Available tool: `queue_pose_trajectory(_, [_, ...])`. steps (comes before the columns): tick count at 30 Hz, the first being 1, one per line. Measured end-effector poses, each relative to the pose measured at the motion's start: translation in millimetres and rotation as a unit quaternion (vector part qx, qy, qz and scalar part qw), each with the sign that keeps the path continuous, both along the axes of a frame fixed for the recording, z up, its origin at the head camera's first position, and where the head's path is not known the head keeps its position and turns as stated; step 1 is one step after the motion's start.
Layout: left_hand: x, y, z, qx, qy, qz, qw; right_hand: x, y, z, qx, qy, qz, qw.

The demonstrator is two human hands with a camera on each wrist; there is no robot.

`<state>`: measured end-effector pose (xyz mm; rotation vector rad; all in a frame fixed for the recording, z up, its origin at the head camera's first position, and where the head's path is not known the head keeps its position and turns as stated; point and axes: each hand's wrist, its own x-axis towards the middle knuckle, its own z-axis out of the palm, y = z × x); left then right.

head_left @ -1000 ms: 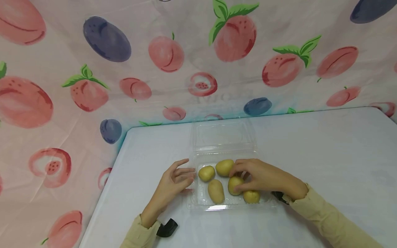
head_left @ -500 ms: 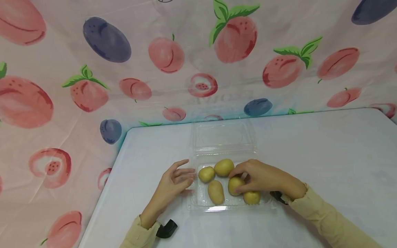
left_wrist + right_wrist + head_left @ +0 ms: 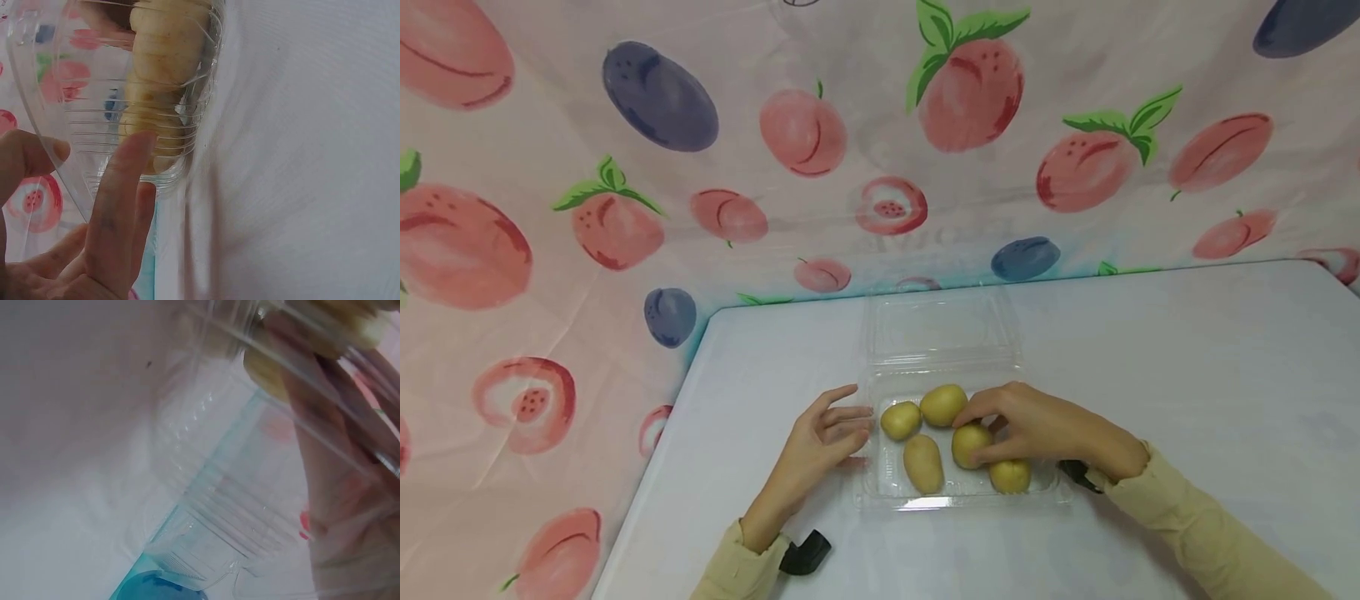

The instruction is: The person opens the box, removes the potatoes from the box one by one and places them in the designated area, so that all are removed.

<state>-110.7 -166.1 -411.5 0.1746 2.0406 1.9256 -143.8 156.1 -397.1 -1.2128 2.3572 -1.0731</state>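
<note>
A clear plastic clamshell container (image 3: 891, 492) lies with its lid (image 3: 943, 329) folded back, holding several yellow-skinned potatoes. My right hand (image 3: 1033, 421) reaches in from the right, thumb and fingers gripping one potato (image 3: 972, 446) low in the tray. Partly under that hand sits another potato (image 3: 1011, 477). An oval potato (image 3: 922, 464) lies front left, with a small potato (image 3: 900, 421) and a bigger potato (image 3: 943, 405) behind it. My left hand (image 3: 820, 442) is at the container's left side, fingers loosely extended; the left wrist view has its fingertips right at the ribbed wall (image 3: 94, 119).
A white-covered table (image 3: 1187, 367) carries the container. Behind and to the left hangs a fruit-print cloth (image 3: 820, 50). Black wrist mounts (image 3: 805, 552) show at both sleeves.
Both hands stay almost still, the right one on the same potato. The bigger potato at the back shifted slightly left, then back right as the view drifted a little.
</note>
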Motion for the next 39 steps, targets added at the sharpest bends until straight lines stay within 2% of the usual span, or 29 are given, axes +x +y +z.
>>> queue_pose_trajectory(13, [1.2, 0.7, 0.7, 0.006, -0.002, 0.0, 1.0, 2.4, 6.4, 11.9, -0.021, 0.027, -0.011, 0.9994])
queue_pose_trajectory(19, [1.5, 0.5, 0.9, 0.002, 0.002, -0.002, 1.0, 1.9, 12.0, 18.7, -0.015, 0.031, -0.022, 0.9992])
queue_pose_trajectory(39, [0.5, 0.1, -0.1, 0.003, 0.002, -0.003, 1.0, 2.8, 32.1, 25.3, -0.012, 0.096, -0.058, 0.9936])
